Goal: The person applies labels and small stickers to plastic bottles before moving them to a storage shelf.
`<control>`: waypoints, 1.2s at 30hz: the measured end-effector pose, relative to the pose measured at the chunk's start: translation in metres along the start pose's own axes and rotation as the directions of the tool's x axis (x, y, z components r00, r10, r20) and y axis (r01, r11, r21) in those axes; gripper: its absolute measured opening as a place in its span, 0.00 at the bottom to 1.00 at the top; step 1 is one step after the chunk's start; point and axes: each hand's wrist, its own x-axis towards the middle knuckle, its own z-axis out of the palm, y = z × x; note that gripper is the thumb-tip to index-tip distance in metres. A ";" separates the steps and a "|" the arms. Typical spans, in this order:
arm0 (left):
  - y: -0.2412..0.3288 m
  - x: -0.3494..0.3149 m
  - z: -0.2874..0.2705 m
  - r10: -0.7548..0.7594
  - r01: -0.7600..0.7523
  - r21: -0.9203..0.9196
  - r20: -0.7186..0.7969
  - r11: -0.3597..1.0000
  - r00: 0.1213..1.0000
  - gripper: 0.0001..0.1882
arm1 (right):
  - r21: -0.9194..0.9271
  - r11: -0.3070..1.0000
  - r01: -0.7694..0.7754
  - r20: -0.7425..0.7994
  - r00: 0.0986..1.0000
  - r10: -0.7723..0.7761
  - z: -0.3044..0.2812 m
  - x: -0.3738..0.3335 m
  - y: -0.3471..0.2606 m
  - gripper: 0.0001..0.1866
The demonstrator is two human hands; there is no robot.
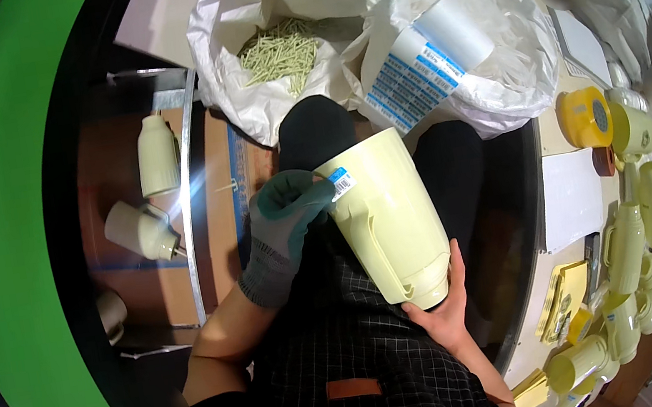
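Note:
A pale yellow thermos jug [396,205] with a side handle lies tilted over my lap, its wide end away from me. Bare, my right hand [445,308] cups the narrow end near my body, fingers wrapped round it. My left hand [285,214], in a grey and green glove, is closed in a pinch at the edge of a small blue and white barcode sticker [340,182] by the wide rim. Whether the sticker is fully stuck down I cannot tell. Just beyond the jug hangs a label sheet [416,87] printed in blue and white, partly rolled up.
A white bag [218,72] of thin pale green sticks and a second white bag [523,81] of clear plastic stand ahead. Left, behind a metal rail [191,190], lie several jugs [157,157]. The right-hand table holds more jugs [625,243], a yellow tape roll [583,119] and paper [570,201].

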 end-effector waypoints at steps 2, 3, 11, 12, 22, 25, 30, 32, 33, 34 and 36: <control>-0.005 0.001 -0.001 -0.012 0.012 0.003 0.015 1.000 1.000 0.10 | -0.008 0.999 -0.035 0.036 0.999 0.035 -0.005 -0.001 0.002 0.68; -0.008 0.002 -0.002 -0.027 0.027 -0.002 0.019 1.000 0.999 0.10 | -0.007 0.999 -0.053 0.049 0.997 0.054 -0.006 -0.001 0.002 0.69; 0.003 -0.003 -0.020 0.000 -0.017 0.176 0.098 0.984 0.995 0.13 | -0.107 0.994 0.035 0.044 0.999 -0.030 0.007 -0.017 0.010 0.68; 0.000 0.007 -0.015 0.111 -0.152 0.324 0.140 0.934 0.984 0.15 | -0.151 0.985 0.079 0.030 0.997 -0.075 0.005 -0.013 0.011 0.67; -0.091 -0.004 -0.074 0.313 -0.477 0.270 0.479 0.836 0.820 0.32 | 0.243 0.938 0.247 -0.029 0.968 -0.248 -0.079 0.071 -0.073 0.43; -0.123 0.010 -0.102 0.171 -0.811 0.348 0.866 0.470 0.471 0.28 | -0.364 0.908 0.207 -0.068 0.966 -0.248 -0.061 0.110 -0.102 0.31; -0.029 -0.025 -0.009 0.169 -0.536 0.735 0.516 0.416 0.840 0.26 | -0.414 0.908 0.066 -0.026 0.996 -0.084 0.002 0.170 -0.039 0.27; -0.020 -0.036 0.039 0.529 -0.775 0.579 0.588 0.253 0.612 0.23 | -0.429 0.882 0.196 -0.052 0.969 -0.241 -0.002 0.170 -0.026 0.23; -0.022 -0.033 0.046 0.364 -0.826 0.556 0.753 0.096 0.549 0.25 | -0.450 0.849 0.278 -0.065 0.937 -0.342 -0.023 0.157 -0.019 0.21; -0.029 -0.026 0.050 0.176 -0.870 0.491 0.861 -0.043 0.477 0.26 | -0.541 0.808 0.234 -0.270 0.861 -0.430 -0.049 0.145 -0.015 0.16; -0.053 -0.018 0.043 0.306 -0.892 0.450 0.844 0.044 0.441 0.30 | -0.667 0.740 0.081 -0.536 0.637 -0.553 -0.128 0.125 0.023 0.17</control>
